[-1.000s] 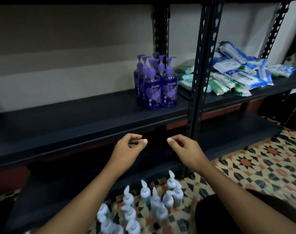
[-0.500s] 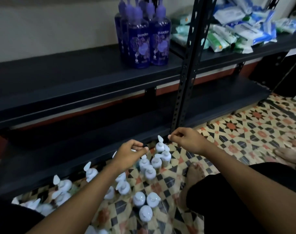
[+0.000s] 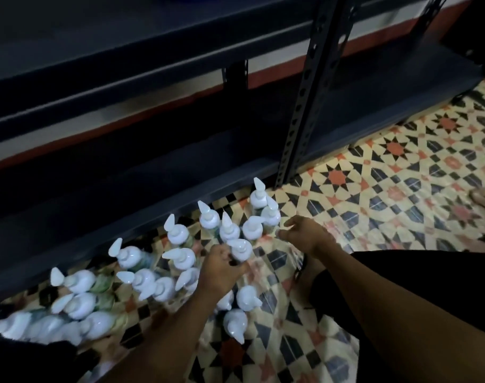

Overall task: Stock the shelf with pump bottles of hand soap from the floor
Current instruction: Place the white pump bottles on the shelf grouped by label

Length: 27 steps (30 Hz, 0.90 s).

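Note:
Several pump bottles of hand soap with white pump heads stand in a cluster on the patterned floor, in front of the dark metal shelf. My left hand is down among them, fingers curled around the neck of one pump bottle near the middle of the cluster. My right hand hovers just right of the cluster with fingers apart and holds nothing, close to the rightmost bottles. The purple bottles on the shelf are out of view.
The bottom shelf board lies just behind the bottles. A perforated black upright post stands at their right end. My leg in black clothing is at lower right, and a bare foot rests on the tiled floor.
The view has tilted down from the shelf to the floor. Both hands have dropped into the cluster of white-capped bottles, and the left hand has closed on one.

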Each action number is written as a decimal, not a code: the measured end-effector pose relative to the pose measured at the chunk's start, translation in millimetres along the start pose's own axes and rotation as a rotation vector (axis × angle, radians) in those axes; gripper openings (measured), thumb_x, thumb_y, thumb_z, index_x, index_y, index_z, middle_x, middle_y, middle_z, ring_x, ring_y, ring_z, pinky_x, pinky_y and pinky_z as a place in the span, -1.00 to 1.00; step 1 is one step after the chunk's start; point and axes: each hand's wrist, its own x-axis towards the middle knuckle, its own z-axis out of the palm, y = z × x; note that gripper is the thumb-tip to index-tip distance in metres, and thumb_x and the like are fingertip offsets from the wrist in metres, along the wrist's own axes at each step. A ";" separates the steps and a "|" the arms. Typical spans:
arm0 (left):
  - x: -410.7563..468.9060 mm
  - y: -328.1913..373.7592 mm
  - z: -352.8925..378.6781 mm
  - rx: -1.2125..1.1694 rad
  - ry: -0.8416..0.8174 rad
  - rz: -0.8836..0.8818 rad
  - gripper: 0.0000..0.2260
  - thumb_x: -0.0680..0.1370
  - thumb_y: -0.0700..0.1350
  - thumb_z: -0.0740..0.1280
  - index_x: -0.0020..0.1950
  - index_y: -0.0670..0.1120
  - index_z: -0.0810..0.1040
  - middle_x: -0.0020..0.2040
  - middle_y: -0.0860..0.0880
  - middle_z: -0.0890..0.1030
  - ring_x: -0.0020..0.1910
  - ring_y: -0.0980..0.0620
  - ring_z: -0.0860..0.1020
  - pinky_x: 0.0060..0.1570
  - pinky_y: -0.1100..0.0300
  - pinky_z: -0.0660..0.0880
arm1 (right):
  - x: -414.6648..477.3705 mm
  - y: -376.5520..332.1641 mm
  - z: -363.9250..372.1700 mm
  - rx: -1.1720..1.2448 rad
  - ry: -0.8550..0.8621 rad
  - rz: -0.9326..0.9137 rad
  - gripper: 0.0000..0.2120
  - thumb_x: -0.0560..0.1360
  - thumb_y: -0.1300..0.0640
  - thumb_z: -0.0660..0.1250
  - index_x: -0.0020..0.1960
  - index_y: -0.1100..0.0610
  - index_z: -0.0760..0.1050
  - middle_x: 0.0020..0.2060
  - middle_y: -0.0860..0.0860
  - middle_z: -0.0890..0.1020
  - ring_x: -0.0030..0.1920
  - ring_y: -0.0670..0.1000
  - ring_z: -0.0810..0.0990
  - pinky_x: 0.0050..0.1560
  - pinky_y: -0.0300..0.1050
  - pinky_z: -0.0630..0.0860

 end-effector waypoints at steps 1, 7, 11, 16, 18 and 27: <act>6.3 -3.0 2.0 0.002 -0.013 -0.005 -0.62 0.42 -0.31 0.54 -0.30 0.05 0.42 -0.42 0.16 0.59 -0.37 0.25 0.55 -0.29 0.26 0.48 | 8.5 1.0 3.8 0.011 0.006 0.016 -0.53 0.44 -0.14 0.49 0.24 0.06 0.49 0.13 0.07 0.62 0.04 0.05 0.56 0.02 -0.12 0.43; 44.0 -39.3 21.0 0.015 -0.024 -0.106 -0.43 0.15 0.19 0.59 0.07 0.01 0.57 -0.01 0.06 0.70 0.00 0.07 0.67 0.02 0.07 0.62 | 52.0 3.8 22.9 0.013 0.011 0.041 -0.29 0.45 0.00 0.52 0.49 0.09 0.29 0.27 0.16 0.57 0.22 0.19 0.57 0.13 -0.03 0.48; 71.5 -71.3 47.1 0.084 -0.008 -0.126 -0.36 0.15 0.31 0.59 0.08 0.00 0.60 -0.03 0.01 0.69 -0.03 0.02 0.68 -0.09 -0.04 0.66 | 66.8 3.1 30.6 -0.039 0.013 -0.037 -0.27 0.43 0.11 0.52 0.52 0.08 0.27 0.22 0.08 0.51 0.30 0.20 0.46 0.13 -0.05 0.37; 63.4 -29.9 44.5 0.159 0.059 -0.141 -0.35 0.17 0.29 0.40 0.17 0.00 0.55 0.01 0.00 0.67 -0.02 -0.03 0.64 -0.09 0.13 0.57 | 75.6 4.4 34.9 -0.139 0.069 -0.097 -0.30 0.48 0.10 0.48 0.53 0.07 0.26 0.23 0.16 0.48 0.27 0.25 0.45 0.16 0.02 0.40; 58.7 -22.9 40.6 0.190 0.059 -0.138 -0.35 0.20 0.31 0.31 0.16 -0.04 0.55 0.01 -0.03 0.67 0.00 -0.07 0.64 -0.12 0.19 0.45 | 76.9 1.8 34.7 -0.185 0.070 -0.110 -0.40 0.50 0.04 0.45 0.47 0.10 0.33 0.22 0.14 0.52 0.23 0.22 0.47 0.14 0.01 0.40; 20.7 -3.8 -2.8 0.027 0.090 -0.062 -0.55 0.27 -0.03 0.59 0.12 -0.04 0.60 -0.03 0.06 0.69 -0.03 0.07 0.65 -0.12 0.27 0.56 | 40.1 0.6 22.6 0.057 0.181 -0.022 -0.50 0.36 -0.08 0.51 0.19 0.13 0.47 -0.03 0.06 0.62 -0.03 0.14 0.60 -0.01 0.06 0.56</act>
